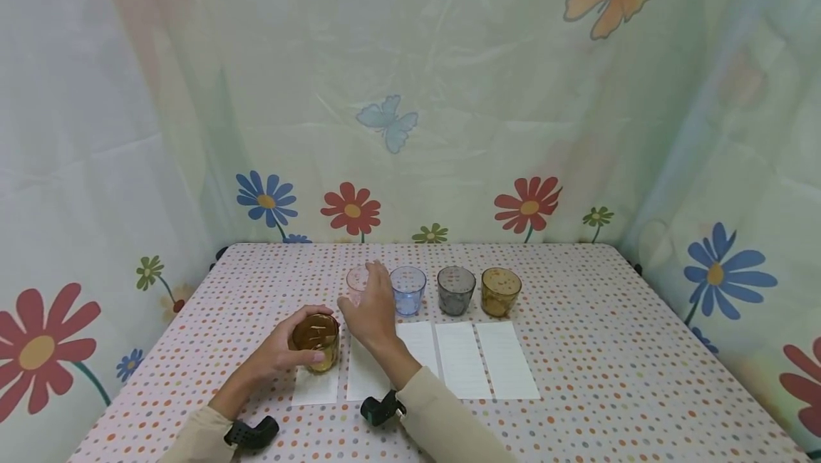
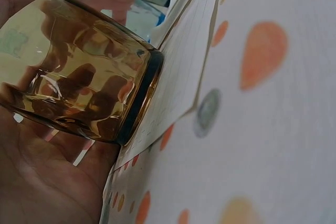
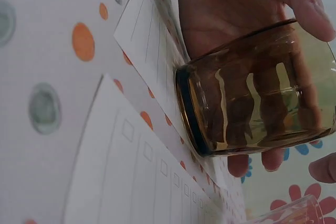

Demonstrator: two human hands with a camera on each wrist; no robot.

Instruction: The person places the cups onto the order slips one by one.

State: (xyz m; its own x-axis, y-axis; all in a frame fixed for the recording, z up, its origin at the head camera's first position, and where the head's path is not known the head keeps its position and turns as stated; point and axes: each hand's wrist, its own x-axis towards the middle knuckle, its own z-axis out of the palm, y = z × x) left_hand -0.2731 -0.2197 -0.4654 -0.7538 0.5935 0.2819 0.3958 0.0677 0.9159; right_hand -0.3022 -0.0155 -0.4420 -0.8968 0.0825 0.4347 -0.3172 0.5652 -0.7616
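Note:
The left hand [image 1: 276, 350] [image 2: 44, 182] grips an amber glass [image 1: 326, 352] [image 2: 79, 72] [image 3: 257, 100], thumb on the near side and fingers around the back. Its base is at the leftmost white paper strip [image 1: 314, 390] and the glass looks upright. To its right, the right hand [image 1: 375, 310] is raised with fingers extended, touching nothing that I can make out. Behind those fingers stands a pink glass [image 1: 355, 283] [image 3: 304, 212], partly hidden; contact with it cannot be told.
A blue glass [image 1: 408, 292], a grey glass [image 1: 456, 292] and another amber glass [image 1: 500, 293] continue the back row. Several lined paper strips lie before them, including a middle one [image 1: 462, 363] and the rightmost [image 1: 508, 363]. Floral curtains [image 1: 449, 164] surround the dotted table [image 1: 596, 377].

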